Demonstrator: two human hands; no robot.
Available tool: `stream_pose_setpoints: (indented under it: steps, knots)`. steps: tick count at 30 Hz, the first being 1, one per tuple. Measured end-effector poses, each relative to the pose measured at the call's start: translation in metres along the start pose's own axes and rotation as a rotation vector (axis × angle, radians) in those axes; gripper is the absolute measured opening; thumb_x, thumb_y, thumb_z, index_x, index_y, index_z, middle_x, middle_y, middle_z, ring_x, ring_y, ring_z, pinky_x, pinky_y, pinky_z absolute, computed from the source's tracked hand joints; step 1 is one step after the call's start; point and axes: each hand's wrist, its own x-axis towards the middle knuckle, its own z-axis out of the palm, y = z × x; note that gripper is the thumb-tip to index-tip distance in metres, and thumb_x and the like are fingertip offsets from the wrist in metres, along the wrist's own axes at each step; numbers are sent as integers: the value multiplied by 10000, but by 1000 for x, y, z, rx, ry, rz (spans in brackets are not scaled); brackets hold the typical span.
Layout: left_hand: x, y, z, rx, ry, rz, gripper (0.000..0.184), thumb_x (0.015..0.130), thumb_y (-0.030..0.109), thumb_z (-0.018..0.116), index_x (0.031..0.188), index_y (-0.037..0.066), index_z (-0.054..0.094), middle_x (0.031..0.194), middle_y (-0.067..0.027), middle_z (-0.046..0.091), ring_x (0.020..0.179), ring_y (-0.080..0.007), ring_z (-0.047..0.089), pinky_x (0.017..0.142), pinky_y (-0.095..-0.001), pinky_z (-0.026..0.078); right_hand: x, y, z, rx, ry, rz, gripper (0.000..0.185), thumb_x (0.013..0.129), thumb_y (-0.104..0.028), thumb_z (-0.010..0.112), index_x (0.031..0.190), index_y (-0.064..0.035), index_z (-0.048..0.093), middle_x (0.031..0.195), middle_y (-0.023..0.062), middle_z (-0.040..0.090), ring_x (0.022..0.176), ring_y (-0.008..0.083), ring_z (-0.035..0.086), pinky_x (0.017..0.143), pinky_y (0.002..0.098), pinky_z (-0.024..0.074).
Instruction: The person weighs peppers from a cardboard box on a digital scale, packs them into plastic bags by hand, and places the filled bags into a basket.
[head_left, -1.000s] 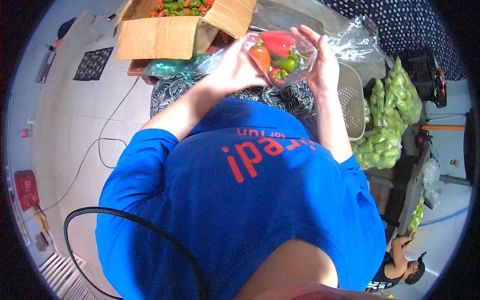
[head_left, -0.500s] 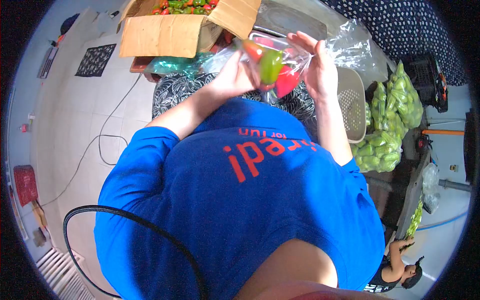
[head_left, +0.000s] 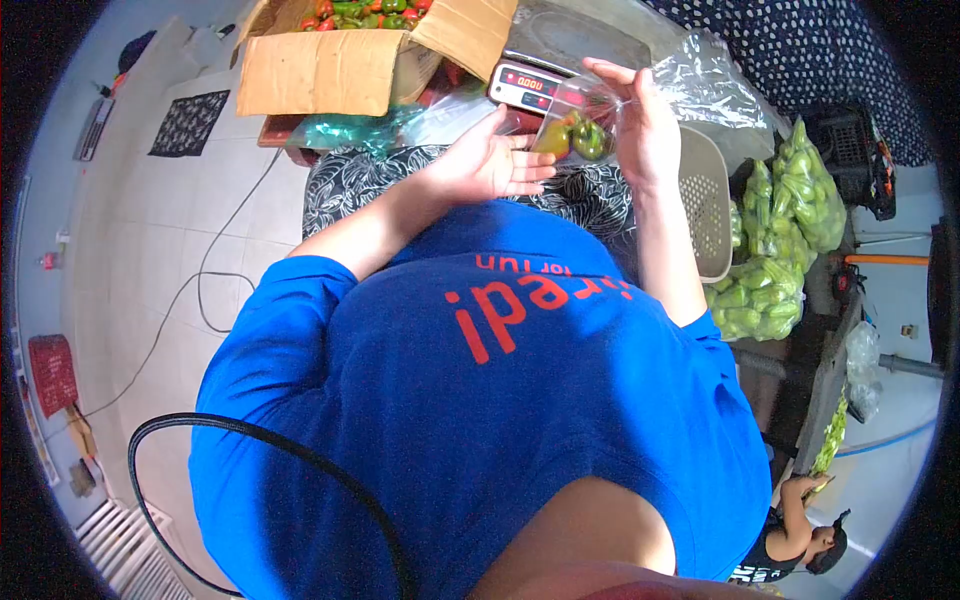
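My right hand (head_left: 648, 135) holds a clear plastic bag of peppers (head_left: 590, 142) at its right side. Green and yellowish peppers show low in the bag, and its film partly covers a digital scale's display. My left hand (head_left: 490, 165) lies palm up with its fingers stretched out, the fingertips close beside the bag's lower left side; whether they touch it I cannot tell. Just beyond the hands, the digital scale (head_left: 575, 38) has a grey metal platform and lit red digits.
An open cardboard box (head_left: 320, 75) of red and green peppers stands at the far left. To the right are a beige perforated basket (head_left: 705, 200), loose clear plastic (head_left: 715, 95) and bags of green vegetables (head_left: 760, 300). Another person (head_left: 795, 535) works at the lower right.
My left hand has come away from the bag of peppers and opened. The bag has shifted and turned in my right hand, hiding the red pepper and uncovering the scale's display.
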Motion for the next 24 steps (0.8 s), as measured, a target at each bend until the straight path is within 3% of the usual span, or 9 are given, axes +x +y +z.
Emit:
stream_pose_setpoints:
  steps: [9, 11, 12, 14, 15, 17, 19, 22, 24]
  knots:
    - [-2, -5, 26, -84, -146, -21, 743, 859, 646, 302, 1267, 33, 405, 1161, -202, 530, 1071, -359, 531, 857, -516, 454, -2, -15, 16, 384, -549, -89, 516, 969, -364, 309, 902, 22, 645, 1013, 200, 620, 1054, 310, 545, 959, 422, 359]
    - [-7, 1, 39, -122, -99, 70, 724, 858, 643, 300, 1282, 67, 407, 1237, -205, 498, 1089, -369, 519, 863, -502, 456, -9, -21, 20, 491, -486, -17, 514, 982, -359, 267, 765, -11, 576, 803, 144, 569, 837, 276, 571, 978, 438, 343]
    - [-9, 1, 49, 437, -115, 397, 728, 867, 635, 268, 1285, 54, 399, 1250, -194, 491, 1116, -355, 503, 929, -502, 404, -8, -21, 15, 590, -534, 29, 506, 988, -349, 251, 718, -27, 532, 752, 115, 527, 770, 253, 552, 990, 433, 336]
    - [-13, 7, 69, 584, -6, 583, 758, 870, 644, 215, 1293, 36, 380, 1260, -184, 486, 1130, -335, 494, 1006, -505, 332, -10, -21, 16, 606, -485, 103, 496, 996, -346, 225, 622, -71, 397, 642, 43, 400, 514, 140, 400, 954, 387, 369]
    - [-15, 13, 75, 172, 103, 437, 785, 866, 662, 193, 1298, 31, 368, 1256, -185, 487, 1116, -330, 500, 1018, -507, 312, -11, -22, 17, 635, -460, 176, 482, 996, -340, 241, 628, -73, 402, 655, 41, 412, 422, 99, 326, 866, 335, 418]
    - [-13, 39, 58, -84, -394, 341, 805, 860, 674, 208, 1329, 31, 330, 1211, -179, 518, 992, -284, 561, 931, -468, 419, -11, -14, 19, 509, -330, 288, 471, 996, -344, 256, 629, -80, 390, 625, 23, 397, 374, 69, 261, 777, 289, 447]
    - [-16, 40, 74, -85, -628, 247, 780, 865, 646, 285, 1331, 23, 327, 1187, -172, 536, 938, -276, 584, 857, -445, 474, -2, 7, 13, 430, -300, 336, 460, 969, -415, 327, 677, -87, 465, 585, -11, 417, 413, 66, 326, 633, 248, 452]
    - [-24, 10, 88, -43, -388, 82, 745, 857, 613, 362, 1257, -13, 422, 1100, -204, 573, 879, -305, 607, 792, -450, 490, -2, 6, 24, 227, -81, 403, 436, 950, -423, 388, 693, -83, 479, 587, -15, 416, 427, 83, 361, 615, 250, 450]
    - [-1, -12, 60, 268, -477, -141, 716, 852, 610, 372, 1144, -34, 490, 1072, -213, 581, 910, -328, 604, 813, -465, 473, 8, 11, 20, 297, -224, 322, 447, 950, -429, 385, 699, -72, 481, 586, -13, 410, 445, 88, 386, 592, 258, 457]
